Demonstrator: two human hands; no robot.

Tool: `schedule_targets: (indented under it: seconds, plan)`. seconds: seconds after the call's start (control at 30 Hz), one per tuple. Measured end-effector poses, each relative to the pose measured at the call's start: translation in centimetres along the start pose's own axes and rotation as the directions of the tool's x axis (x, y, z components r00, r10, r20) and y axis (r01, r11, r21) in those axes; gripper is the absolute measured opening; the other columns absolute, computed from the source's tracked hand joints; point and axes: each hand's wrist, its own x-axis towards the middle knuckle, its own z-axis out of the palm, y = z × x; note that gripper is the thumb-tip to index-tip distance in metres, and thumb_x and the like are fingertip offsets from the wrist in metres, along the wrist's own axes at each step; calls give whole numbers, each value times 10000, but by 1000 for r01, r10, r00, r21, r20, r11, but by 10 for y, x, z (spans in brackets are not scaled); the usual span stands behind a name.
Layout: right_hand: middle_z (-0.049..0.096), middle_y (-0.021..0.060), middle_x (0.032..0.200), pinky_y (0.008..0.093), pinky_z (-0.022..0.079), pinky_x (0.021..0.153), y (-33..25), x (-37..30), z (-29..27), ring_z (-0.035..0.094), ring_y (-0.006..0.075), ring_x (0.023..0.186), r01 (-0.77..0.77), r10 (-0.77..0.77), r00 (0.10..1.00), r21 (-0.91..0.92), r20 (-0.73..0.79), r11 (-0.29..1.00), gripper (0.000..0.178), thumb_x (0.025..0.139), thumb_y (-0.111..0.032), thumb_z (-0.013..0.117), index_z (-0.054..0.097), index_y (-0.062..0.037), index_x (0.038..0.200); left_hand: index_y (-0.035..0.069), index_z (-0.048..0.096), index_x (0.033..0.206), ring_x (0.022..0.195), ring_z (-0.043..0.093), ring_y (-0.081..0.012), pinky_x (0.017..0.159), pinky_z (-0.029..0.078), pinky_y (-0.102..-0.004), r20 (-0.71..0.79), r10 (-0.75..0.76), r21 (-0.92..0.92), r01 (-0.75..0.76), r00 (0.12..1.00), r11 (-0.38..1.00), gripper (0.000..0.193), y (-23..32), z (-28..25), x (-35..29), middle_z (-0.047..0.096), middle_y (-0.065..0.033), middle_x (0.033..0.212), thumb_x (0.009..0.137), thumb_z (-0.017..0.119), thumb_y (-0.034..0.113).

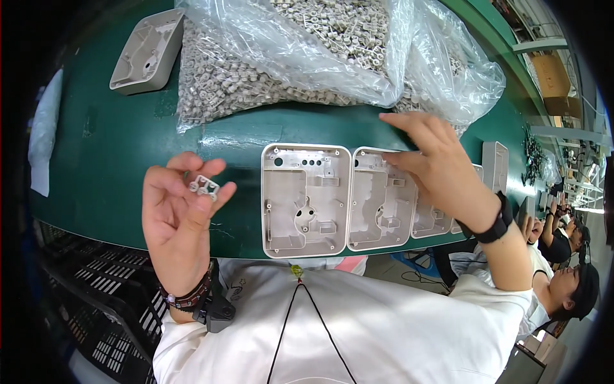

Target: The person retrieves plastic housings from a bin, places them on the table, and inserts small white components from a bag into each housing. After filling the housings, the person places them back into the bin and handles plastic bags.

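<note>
Between the thumb and fingers of my left hand (174,221) is a small white plastic part (204,187) with ring-like ends and a thin frame. It is held up to the left of a light grey plastic housing (284,197), which lies with its hollow side up. My right hand (441,157) hovers over the top of a second grey housing (368,217), thumb and index finger spread apart, with nothing visible between them. A third housing (430,223) stands in the same row, partly covered by my right hand and wrist.
Large clear plastic bags (236,83) full of small whitish parts fill the far side of the green table (236,224). Another housing (147,54) sits at far left; one more (495,163) lies right. A black crate (105,301) stands at lower left. Other people sit along the right.
</note>
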Motion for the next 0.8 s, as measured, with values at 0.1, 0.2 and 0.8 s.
schedule_targets:
  seconds: [0.1,0.2,0.8]
  plan:
    - [518,97,1058,351,385,790,-20,13,-14,482,266,935,25,2,990,191,-143,981,158,643,-77,679,660,-70,799,63,409,905,1045,526,-232,930,438,-353,193,7,188,-44,981,981,188,-2,9,2,480,-117,1111,822,522,-63]
    - [517,109,1003,343,385,753,-49,20,-15,483,258,889,93,-6,970,351,-242,932,185,638,-83,700,666,-79,820,0,428,1063,1116,499,-251,940,419,-338,570,70,165,-198,819,966,284,-6,16,7,444,-151,1170,810,458,-125]
    - [475,65,982,318,358,692,-78,48,11,423,233,859,156,23,966,649,-258,745,162,632,-129,744,666,-110,772,13,254,1360,1026,578,-279,823,499,-311,458,-127,472,-119,880,874,647,1,23,-9,375,-180,1335,789,539,-98]
